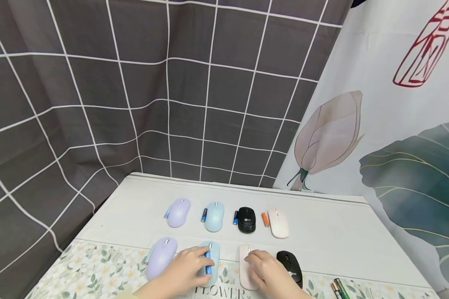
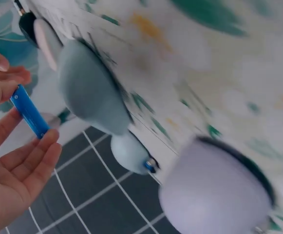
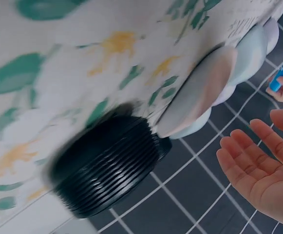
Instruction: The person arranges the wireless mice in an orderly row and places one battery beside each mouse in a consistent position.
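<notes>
Between the thumb and fingers of my left hand is a blue battery, held above a light blue computer mouse in the near row. The left wrist view shows the same battery pinched at its ends. My right hand hovers over a pale pink mouse, partly covering it. In the right wrist view that hand holds nothing, its fingers loosely bent. A purple mouse lies left of the left hand, and a black mouse lies beside the right hand.
Behind stands a second row: purple mouse, light blue mouse, black mouse and pink mouse, each with a battery at its left, such as the orange battery. Loose batteries lie at the front right. A dark grid curtain hangs behind.
</notes>
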Action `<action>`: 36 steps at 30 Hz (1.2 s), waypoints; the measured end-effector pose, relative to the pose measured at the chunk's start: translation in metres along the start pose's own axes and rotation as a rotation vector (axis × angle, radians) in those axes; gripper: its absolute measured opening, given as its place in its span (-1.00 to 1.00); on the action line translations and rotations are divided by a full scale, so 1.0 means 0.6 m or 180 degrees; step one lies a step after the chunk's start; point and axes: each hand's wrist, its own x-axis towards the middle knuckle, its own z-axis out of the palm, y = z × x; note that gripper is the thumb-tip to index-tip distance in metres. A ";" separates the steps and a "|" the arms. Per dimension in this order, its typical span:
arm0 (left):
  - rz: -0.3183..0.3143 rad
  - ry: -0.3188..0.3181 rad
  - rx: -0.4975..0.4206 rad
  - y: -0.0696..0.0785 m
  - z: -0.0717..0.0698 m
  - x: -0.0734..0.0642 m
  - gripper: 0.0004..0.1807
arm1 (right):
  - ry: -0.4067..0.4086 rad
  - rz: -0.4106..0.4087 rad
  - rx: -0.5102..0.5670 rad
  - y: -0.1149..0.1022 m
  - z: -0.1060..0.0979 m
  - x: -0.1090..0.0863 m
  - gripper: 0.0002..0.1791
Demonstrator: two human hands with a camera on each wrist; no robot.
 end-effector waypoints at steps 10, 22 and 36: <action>-0.0184 0.0317 0.0136 -0.029 0.003 -0.036 -0.71 | -0.0561 -0.0071 0.0147 -0.036 0.012 0.044 -0.76; -0.0895 -0.0035 -0.0545 -0.049 0.004 -0.035 -0.45 | -0.0791 0.0388 0.0464 -0.073 0.046 0.097 -0.37; -0.1120 -0.0448 -0.0720 -0.054 0.025 -0.004 -0.50 | -0.0983 0.0278 0.0289 -0.094 0.067 0.122 -0.29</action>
